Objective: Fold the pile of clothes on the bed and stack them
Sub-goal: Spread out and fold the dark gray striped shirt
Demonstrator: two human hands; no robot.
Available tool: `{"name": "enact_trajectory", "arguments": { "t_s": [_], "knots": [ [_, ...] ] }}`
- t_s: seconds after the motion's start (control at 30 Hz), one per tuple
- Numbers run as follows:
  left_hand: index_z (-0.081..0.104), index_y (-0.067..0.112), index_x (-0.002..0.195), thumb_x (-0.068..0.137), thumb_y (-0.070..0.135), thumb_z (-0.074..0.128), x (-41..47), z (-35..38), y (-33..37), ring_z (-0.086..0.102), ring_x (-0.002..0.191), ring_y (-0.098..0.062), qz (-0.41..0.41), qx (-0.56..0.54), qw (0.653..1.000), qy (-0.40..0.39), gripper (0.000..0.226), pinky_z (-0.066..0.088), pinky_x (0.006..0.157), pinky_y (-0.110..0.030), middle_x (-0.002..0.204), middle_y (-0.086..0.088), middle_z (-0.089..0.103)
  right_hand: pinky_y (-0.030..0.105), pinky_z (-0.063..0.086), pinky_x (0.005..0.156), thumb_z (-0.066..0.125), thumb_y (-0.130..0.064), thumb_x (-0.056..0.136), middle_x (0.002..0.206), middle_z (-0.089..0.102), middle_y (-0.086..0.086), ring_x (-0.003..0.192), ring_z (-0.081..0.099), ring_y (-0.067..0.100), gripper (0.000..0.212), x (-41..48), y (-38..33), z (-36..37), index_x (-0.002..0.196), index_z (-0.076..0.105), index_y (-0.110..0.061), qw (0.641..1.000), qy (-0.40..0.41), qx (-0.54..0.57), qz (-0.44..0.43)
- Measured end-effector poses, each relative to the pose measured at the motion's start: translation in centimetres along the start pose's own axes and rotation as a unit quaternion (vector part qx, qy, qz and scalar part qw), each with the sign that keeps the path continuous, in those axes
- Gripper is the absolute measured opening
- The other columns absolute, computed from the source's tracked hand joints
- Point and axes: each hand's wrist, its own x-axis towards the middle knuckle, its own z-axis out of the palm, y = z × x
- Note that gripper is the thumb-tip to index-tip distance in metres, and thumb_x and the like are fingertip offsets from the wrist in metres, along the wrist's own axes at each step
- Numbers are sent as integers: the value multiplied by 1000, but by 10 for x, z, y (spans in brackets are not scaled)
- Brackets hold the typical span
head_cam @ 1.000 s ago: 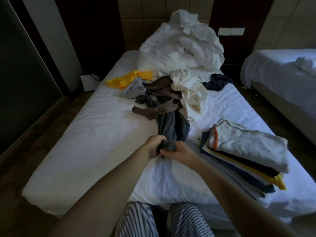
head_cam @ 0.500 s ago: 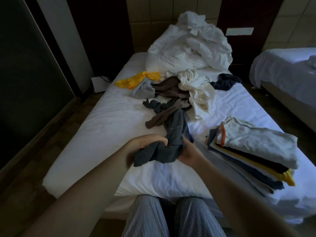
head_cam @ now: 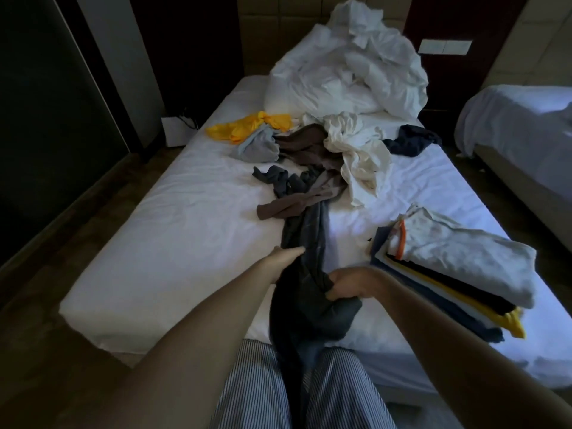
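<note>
Now: dark grey garment [head_cam: 309,305] runs as a twisted rope from the unfolded pile [head_cam: 309,156] down the middle of the bed [head_cam: 170,243], its near end hanging over the bed edge. Right hand [head_cam: 349,284]: fingers curled round a wad of it. Left hand [head_cam: 284,261]: thumb laid along the cloth's left edge, fingers hidden behind the fabric, so I cannot tell whether it clamps. The far end looks tangled with a brown garment [head_cam: 297,205]. Judgement: draw it free slowly so the pile does not trail after it, then find two matching corners (hem or shoulders), shake out the twist and spread it flat on the bare sheet before the first fold; folding it while roped would leave a lumpy layer. No basket or box in view. The only holder is the bed, which carries the pile at mid-length, a white duvet heap [head_cam: 349,72] at the head, and the folded stack [head_cam: 448,267] near the right edge: light grey on top, then black, yellow, white and navy layers.
</note>
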Motion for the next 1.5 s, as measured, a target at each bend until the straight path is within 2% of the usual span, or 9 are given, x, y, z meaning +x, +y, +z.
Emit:
{"name": "enact_trajectory", "arguments": {
  "t_s": [0.17,0.3,0.4,0.6,0.8,0.97,1.13,1.3,1.5],
  "knots": [
    [37,13,144,91,10,47,25,44,6,46,127,-30,68,106,992,-31,54,41,104,-33,144,-11,42,30,42,102,57,-26,91,127,54,10,115,52,22,40,16,23,-5,126,53,-6,998,27,53,-3],
    [65,4,109,88,6,49,37,32,10,57,103,-27,136,237,962,9,26,44,87,-29,107,-12,61,8,39,52,52,-11,93,81,47,2,72,48,12,8,30,29,-9,85,51,-11,966,170,193,3],
    [49,12,60,85,0,50,30,13,20,43,59,-18,199,293,933,-57,28,30,63,-28,59,-5,42,14,39,59,49,-15,94,83,45,3,76,45,12,9,49,23,-11,101,45,-13,917,275,287,-19],
    [69,15,96,82,-4,51,-7,-7,30,57,60,0,182,380,869,-258,30,47,62,-14,71,6,62,42,51,86,64,-23,87,118,55,13,108,56,33,46,71,-4,-14,126,45,-9,777,236,583,-24],
    [63,21,108,95,22,51,15,-24,19,55,89,-13,90,256,934,-233,17,45,74,-23,100,1,63,36,50,76,44,4,90,93,59,18,82,57,28,20,70,20,-5,95,62,-4,926,91,367,3],
    [33,23,144,94,31,51,55,-15,6,31,134,-26,73,270,959,-35,54,35,105,-34,151,-7,26,34,54,82,46,5,91,110,64,16,95,63,27,27,44,65,-11,108,62,-6,899,-78,429,33],
    [9,34,150,91,27,54,61,3,-6,13,140,-37,107,388,913,62,74,29,110,-43,156,-8,-11,35,52,81,46,3,92,112,64,11,100,61,25,31,36,75,-18,116,60,-11,933,-146,323,58],
    [52,2,124,90,14,56,54,2,3,55,113,-35,103,590,798,71,36,47,89,-36,135,-19,45,24,40,60,50,-18,78,92,53,9,86,56,26,13,67,60,-14,88,56,-13,976,160,146,20],
    [50,20,132,93,38,38,46,-24,-5,57,109,-22,-72,741,666,-40,45,42,93,-28,128,-5,56,41,17,115,48,-33,94,158,-5,1,145,3,29,67,86,21,0,149,9,-36,958,222,-159,-91]
  ]
}}
